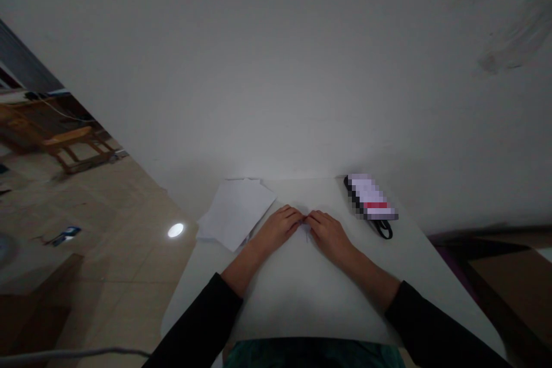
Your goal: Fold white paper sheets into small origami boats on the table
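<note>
My left hand [285, 224] and my right hand [328, 231] meet fingertip to fingertip over the middle of the white table [302, 299]. Between them is a small piece of white paper [305, 228], mostly covered by the fingers; it looks folded. Both hands are closed, with fingers and thumbs pinching its two sides. To the left of my left hand lies a loose stack of white paper sheets [237, 210], its edges uneven. Beyond my right hand rests a phone-like flat object [371, 195], its face blurred out, with a black strap loop [385, 230] at its near end.
A grey wall [276, 69] rises right behind the table. On the left, a tiled floor [142, 241] holds a wooden chair [73, 141] and a small blue item [69, 234]. Cardboard [513, 282] stands low on the right. A grey cable [86, 352] crosses the lower left.
</note>
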Demonstrator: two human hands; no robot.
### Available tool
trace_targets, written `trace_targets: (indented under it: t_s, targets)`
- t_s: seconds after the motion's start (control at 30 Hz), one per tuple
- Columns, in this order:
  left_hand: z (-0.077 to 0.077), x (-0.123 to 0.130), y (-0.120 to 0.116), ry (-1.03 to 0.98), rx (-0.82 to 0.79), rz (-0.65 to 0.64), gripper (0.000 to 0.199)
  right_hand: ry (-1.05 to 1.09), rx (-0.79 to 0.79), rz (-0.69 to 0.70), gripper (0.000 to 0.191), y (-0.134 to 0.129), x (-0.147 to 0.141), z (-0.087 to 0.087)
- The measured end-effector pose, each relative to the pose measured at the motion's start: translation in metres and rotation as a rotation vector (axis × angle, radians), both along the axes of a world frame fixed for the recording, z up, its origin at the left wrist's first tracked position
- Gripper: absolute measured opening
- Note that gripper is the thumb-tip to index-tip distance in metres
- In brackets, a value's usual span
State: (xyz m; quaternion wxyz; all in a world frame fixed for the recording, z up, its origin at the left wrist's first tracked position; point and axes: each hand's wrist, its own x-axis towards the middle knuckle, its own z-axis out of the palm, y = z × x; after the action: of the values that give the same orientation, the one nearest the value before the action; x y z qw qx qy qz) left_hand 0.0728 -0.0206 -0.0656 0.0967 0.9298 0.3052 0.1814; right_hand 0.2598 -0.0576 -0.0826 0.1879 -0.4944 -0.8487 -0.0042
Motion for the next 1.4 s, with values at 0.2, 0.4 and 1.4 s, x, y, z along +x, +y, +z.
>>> trace_targets:
  t_s: [0.2,0.4,1.4]
  targets:
    - [0.006,0.002,-0.007,0.118,0.076,-0.013,0.024,-0.057,-0.065,-0.034,0.032,-0.005,-0.002,0.010]
    - [0.008,0.004,-0.020,0.070,0.063,0.019,0.030,-0.058,-0.082,-0.042,0.029,-0.008,-0.003,0.011]
    - [0.009,-0.004,-0.020,0.271,0.111,0.368,0.025,0.229,-0.083,0.299,0.040,0.006,0.046,0.003]
